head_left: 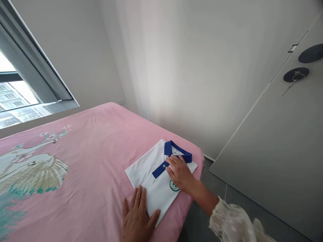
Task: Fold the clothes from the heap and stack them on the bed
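A white polo shirt (148, 171) with a blue collar and blue button placket lies folded into a rectangle near the corner of a bed. A round green badge shows on its chest. My left hand (137, 215) lies flat, fingers spread, on the shirt's near edge and the sheet beside it. My right hand (179, 172) rests palm down on the chest, fingers stretched out toward the placket just below the collar. Neither hand grips anything.
The bed has a pink sheet (96, 148) printed with a large white and teal bird (27, 171). A window (22, 97) is at the left. White walls meet behind the bed. A grey door (280, 144) with dark round fittings stands at right, above grey floor.
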`<state>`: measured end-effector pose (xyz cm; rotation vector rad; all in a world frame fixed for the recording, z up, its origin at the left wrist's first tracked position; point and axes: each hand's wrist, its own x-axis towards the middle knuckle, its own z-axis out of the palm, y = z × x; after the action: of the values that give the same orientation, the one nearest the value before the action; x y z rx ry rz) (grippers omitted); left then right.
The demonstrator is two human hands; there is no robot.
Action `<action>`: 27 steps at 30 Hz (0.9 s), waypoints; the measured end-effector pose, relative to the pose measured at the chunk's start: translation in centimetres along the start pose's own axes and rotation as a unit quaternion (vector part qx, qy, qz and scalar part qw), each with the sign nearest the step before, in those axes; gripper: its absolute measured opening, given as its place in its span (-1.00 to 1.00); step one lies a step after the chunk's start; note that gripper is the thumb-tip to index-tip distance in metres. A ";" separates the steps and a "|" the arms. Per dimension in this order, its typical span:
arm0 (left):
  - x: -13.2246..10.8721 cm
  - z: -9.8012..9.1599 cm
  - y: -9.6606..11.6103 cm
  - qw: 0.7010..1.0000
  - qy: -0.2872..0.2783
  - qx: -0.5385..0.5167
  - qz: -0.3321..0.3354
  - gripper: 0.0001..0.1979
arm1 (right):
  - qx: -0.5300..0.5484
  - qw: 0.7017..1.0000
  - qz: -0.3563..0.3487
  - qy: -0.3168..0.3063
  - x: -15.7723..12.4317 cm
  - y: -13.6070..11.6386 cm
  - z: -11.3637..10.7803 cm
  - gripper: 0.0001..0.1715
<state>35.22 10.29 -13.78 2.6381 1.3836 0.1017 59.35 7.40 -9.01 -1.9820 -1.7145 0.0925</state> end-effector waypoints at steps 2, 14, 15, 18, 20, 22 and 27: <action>0.9 -1.5 -0.3 1.000 -0.006 -0.022 0.001 -0.36 | -0.057 0.997 0.005 -0.043 3.2 -0.3 1.0 -0.45; 9.7 -2.7 -2.6 0.999 -0.032 0.010 0.002 -0.23 | -0.094 0.974 -0.011 -0.208 10.5 -0.9 4.2 -0.30; 9.4 -2.4 -3.8 0.999 -0.028 0.010 -0.019 -0.20 | -0.093 0.974 -0.010 -0.204 9.8 -1.1 4.3 -0.28; 7.9 -2.1 -7.0 0.997 0.000 0.009 -0.077 -0.24 | -0.084 0.981 -0.008 -0.174 6.2 -2.5 4.7 -0.22; 6.9 -2.1 -8.3 0.994 0.007 0.004 -0.106 -0.32 | -0.060 0.986 -0.046 -0.150 2.4 -4.5 5.4 -0.18; 6.1 -2.2 -8.7 0.991 0.010 0.002 -0.133 -0.38 | -0.020 0.982 -0.118 -0.149 -2.1 -7.1 6.8 -0.14; 2.2 -2.2 -8.0 0.991 0.025 0.017 -0.129 -0.41 | 0.081 0.945 -0.265 -0.173 -10.3 -12.6 9.8 -0.14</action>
<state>29.69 16.83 -13.00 2.4712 1.7442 0.1139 42.25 1.85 -15.03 -1.3866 -2.3249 0.3968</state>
